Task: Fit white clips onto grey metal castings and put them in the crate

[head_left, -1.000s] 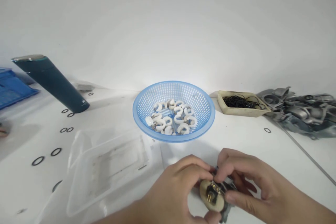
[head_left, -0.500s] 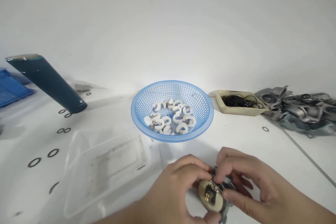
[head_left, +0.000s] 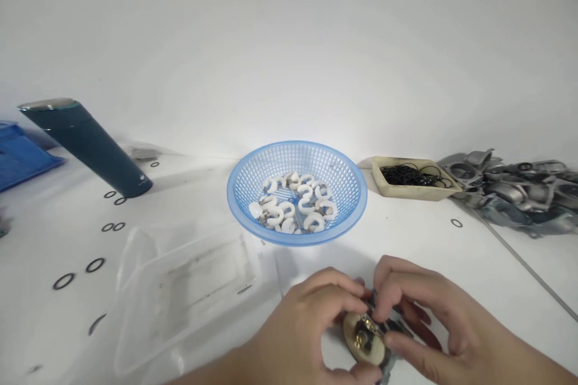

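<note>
Both of my hands meet low in the middle of the view around one small part [head_left: 366, 340], a round cream-coloured disc with brass fittings on a grey metal body. My left hand [head_left: 307, 325] curls round its left side, fingers closed on it. From the right, my right hand [head_left: 424, 319] pinches its top edge with thumb and forefinger while the other fingers cup it. Just beyond the hands stands a blue mesh basket [head_left: 253, 174] holding several white C-shaped pieces [head_left: 293, 201].
A clear plastic tray [head_left: 180, 289] lies to the left of my hands. Black rubber rings [head_left: 94, 264] are scattered over the white table at left. A dark teal cylinder [head_left: 85, 147] stands at the far left. A beige tray of black rings [head_left: 415, 177] and grey metal castings [head_left: 515, 192] sit at right.
My hands and the part stay in nearly the same place; the fingers shift slightly on it. The view has drifted a little.
</note>
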Available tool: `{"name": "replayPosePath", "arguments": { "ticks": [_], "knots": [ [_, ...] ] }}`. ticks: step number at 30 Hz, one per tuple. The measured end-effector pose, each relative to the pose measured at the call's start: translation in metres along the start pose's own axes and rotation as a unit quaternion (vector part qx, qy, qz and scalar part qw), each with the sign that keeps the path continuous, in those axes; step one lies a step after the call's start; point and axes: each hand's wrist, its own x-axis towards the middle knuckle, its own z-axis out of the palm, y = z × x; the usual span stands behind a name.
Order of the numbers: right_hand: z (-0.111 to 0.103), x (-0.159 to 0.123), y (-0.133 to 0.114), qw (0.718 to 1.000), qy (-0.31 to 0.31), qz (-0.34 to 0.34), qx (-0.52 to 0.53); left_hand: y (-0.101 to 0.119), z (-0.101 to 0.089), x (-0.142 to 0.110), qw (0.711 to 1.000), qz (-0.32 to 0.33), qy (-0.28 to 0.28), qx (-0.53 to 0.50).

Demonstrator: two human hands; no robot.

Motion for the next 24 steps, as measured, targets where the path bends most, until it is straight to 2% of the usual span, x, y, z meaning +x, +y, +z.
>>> {"name": "replayPosePath", "arguments": {
  "ticks": [7, 13, 18, 24],
  "knots": [
    [0.007, -0.001, 0.008, 1.0, 0.016, 0.007, 0.021, -0.001, 0.001, 0.0, 1.0, -0.002, 0.001, -0.016],
    [0.007, 0.005, -0.006, 1.0, 0.018, 0.009, 0.009, 0.001, -0.001, 0.0, 1.0, -0.004, -0.006, -0.01],
    [0.003, 0.01, -0.007, 0.997, 0.061, -0.032, -0.045, 0.004, 0.0, 0.0, 0.998, 0.013, 0.038, 0.049],
    [0.006, 0.009, -0.004, 0.979, 0.102, -0.112, -0.138, 0.005, 0.0, -0.003, 0.977, 0.087, 0.091, 0.173]
  ]
}}
